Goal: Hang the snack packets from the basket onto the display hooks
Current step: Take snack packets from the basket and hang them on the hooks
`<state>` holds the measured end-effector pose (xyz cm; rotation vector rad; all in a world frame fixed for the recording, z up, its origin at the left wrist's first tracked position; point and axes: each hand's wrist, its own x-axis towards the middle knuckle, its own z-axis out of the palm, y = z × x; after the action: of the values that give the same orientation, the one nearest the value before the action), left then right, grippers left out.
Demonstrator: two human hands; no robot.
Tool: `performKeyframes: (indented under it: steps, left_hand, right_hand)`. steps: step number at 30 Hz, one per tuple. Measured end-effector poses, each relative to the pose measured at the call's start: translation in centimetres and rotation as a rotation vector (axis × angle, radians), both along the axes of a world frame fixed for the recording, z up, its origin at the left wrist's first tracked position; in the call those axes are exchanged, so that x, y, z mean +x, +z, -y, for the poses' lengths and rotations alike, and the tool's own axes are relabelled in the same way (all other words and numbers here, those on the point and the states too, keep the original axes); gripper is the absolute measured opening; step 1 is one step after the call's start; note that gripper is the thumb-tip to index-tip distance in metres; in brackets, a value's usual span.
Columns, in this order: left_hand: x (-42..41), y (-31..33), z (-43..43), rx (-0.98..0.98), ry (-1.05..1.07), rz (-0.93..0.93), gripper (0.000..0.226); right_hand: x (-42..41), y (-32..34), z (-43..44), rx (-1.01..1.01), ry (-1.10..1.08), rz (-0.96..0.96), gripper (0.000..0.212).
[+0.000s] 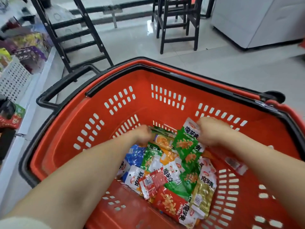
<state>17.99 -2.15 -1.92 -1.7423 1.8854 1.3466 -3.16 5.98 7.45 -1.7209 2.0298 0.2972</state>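
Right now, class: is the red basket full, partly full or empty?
Partly full: snack packets cover only the middle of the basket floor; bare red bottom shows around them.

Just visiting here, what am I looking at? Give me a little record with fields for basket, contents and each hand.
basket: red basket, slotted walls, black rim
contents: snack packets in a loose pile, green, red, blue, orange, gold
left hand: in the pile at an orange packet, grip blurred
right hand: pinches a green packet by its top
display hooks: not in view
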Motion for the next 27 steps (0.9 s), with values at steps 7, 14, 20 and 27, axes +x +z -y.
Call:
performKeyframes:
  steps: [7,14,20,27]
  left_hand:
    - [-2.8,-4.3,-5.7,-0.095,-0.010,0.233,0.088]
    - [-3.6,-0.8,-2.9,-0.111,0.067,0.098,0.017]
    - [-0.4,9.6,0.5,-0.424,0.009,0.151,0.048]
    - [4.3,23.3,-6.0,-0.816,0.483,-0.129,0.019]
  right_hand:
    - [0.8,-0.2,0.0,0.040,-0.017,-0.016,0.016]
    - [-0.4,1.3,0.7,0.052,-0.029,0.050,0.020]
    - [-0.5,3.0,0.5,-0.069,0.007,0.114,0.015]
    - [0.1,11.8,-4.0,-0.051,-0.646,1.090,0.020]
